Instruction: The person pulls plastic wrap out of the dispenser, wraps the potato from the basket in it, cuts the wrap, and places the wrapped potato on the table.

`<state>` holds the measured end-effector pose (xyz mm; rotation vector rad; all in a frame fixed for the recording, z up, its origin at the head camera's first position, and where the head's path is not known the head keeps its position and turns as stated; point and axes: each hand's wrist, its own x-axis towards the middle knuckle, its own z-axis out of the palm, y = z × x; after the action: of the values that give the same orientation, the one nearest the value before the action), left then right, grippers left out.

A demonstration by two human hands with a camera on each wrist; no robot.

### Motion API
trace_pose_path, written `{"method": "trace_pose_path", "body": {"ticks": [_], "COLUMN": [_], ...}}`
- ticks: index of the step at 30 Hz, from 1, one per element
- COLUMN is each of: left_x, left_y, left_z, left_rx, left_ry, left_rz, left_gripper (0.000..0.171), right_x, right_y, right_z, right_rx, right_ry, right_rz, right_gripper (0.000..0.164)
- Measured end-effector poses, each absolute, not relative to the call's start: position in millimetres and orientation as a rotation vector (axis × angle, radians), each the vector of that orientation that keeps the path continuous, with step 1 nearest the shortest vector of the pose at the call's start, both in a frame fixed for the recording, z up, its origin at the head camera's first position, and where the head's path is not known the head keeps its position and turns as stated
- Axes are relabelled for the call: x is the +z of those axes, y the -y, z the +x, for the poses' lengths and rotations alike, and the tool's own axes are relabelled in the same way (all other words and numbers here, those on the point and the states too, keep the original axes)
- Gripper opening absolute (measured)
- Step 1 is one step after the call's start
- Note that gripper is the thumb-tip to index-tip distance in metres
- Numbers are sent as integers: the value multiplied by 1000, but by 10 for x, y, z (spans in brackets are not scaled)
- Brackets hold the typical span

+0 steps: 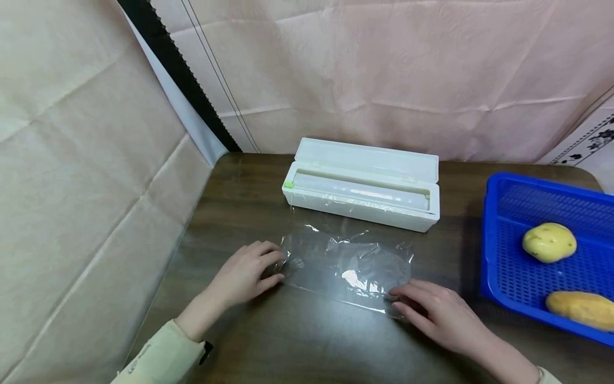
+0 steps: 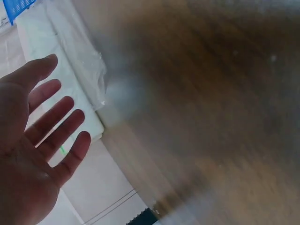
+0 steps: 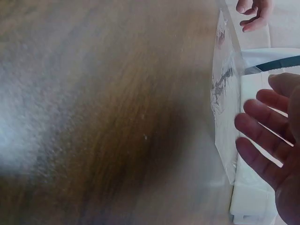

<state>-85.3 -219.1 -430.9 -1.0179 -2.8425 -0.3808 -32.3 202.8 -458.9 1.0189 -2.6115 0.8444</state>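
Note:
A sheet of clear plastic wrap (image 1: pixel 331 272) lies on the brown table, wrinkled and shiny along its far side. At its left edge is my left hand (image 1: pixel 251 269), thumb and fingers apart, the fingertips by the film. My right hand (image 1: pixel 434 312) is by the near right corner, its fingertips at the film's edge. Both the left hand (image 2: pixel 42 126) and the right hand (image 3: pixel 274 131) show spread fingers in their wrist views. Behind the sheet stands a white wrap dispenser box (image 1: pixel 360 213), lid raised, with a roll of film (image 1: pixel 360 191) inside.
On the right is a blue plastic basket (image 1: pixel 490 240) holding a round yellow potato (image 1: pixel 549 242) and a longer tan potato (image 1: pixel 582 309). A pale cloth (image 1: pixel 384 69) hangs behind the table (image 1: pixel 307 341), and another cloth (image 1: pixel 96 213) covers the left side.

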Motion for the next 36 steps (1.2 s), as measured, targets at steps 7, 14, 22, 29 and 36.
{"method": "trace_pose_path", "body": {"ticks": [7,14,22,29,36], "left_x": [-4438,-4551,-4645,-4669,-4692], "left_y": [2127,2129,2150,2154,2164], "left_z": [-893,-873,-862,-870,-885], "left_rx": [-279,-216,-189,-212,-238], "left_ry": [2823,2792,2786,2748,2732], "left_rz": [-1108,-1144,-1154,-1161,-1157], "left_gripper": [43,41,35,35,33], "right_x": [-4577,-4532,-4486,-4305,-4004], "right_y": [-2010,-2005,-2026,-2032,-2111], "right_z": [-373,-374,-383,-414,-497], "right_rx": [718,696,656,626,574], "right_ry": [2595,2623,2647,2636,2540], "right_rz": [1060,1065,1103,1138,1164], "right_gripper": [33,43,47,44,47]}}
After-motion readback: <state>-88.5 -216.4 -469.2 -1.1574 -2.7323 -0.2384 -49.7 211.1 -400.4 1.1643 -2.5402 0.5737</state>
